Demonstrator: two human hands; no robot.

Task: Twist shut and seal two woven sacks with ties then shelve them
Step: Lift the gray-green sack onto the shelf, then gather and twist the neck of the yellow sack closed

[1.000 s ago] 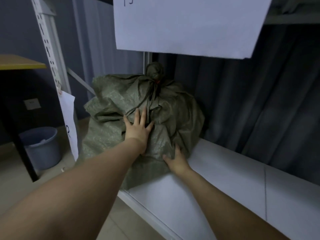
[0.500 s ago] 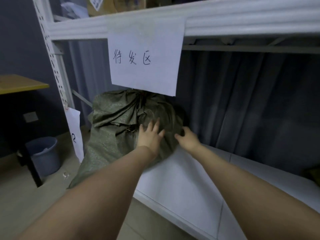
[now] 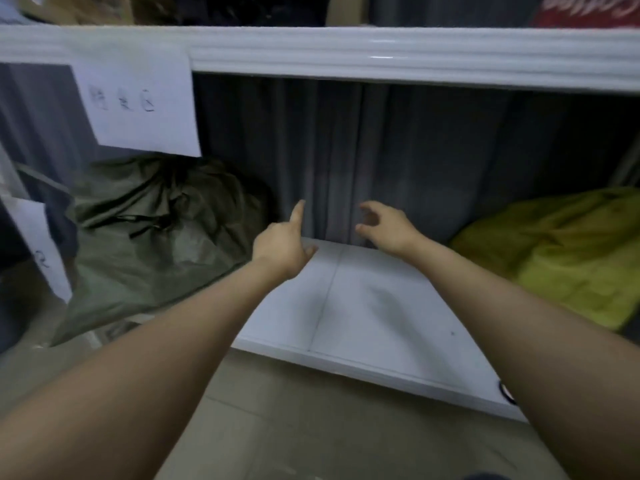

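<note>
A dark green woven sack (image 3: pixel 152 237), tied at its neck with a dark cord, lies on the left end of the white lower shelf (image 3: pixel 360 313), its bottom corner hanging over the front edge. A yellow-green sack (image 3: pixel 561 251) rests at the shelf's right end. My left hand (image 3: pixel 282 245) hovers just right of the green sack, index finger pointing up, holding nothing. Over the bare middle of the shelf my right hand (image 3: pixel 386 226) floats with fingers loosely spread and nothing in it. Neither hand touches a sack.
A white upper shelf beam (image 3: pixel 381 60) crosses overhead with a handwritten paper sign (image 3: pixel 138 102) hanging from it. A grey curtain (image 3: pixel 398 157) backs the shelf. A second paper label (image 3: pixel 45 251) hangs on the left upright. Tiled floor (image 3: pixel 311 427) lies below.
Both hands have come off the green sack and moved right, over the bare shelf. The view has swung right, bringing the yellow-green sack into sight.
</note>
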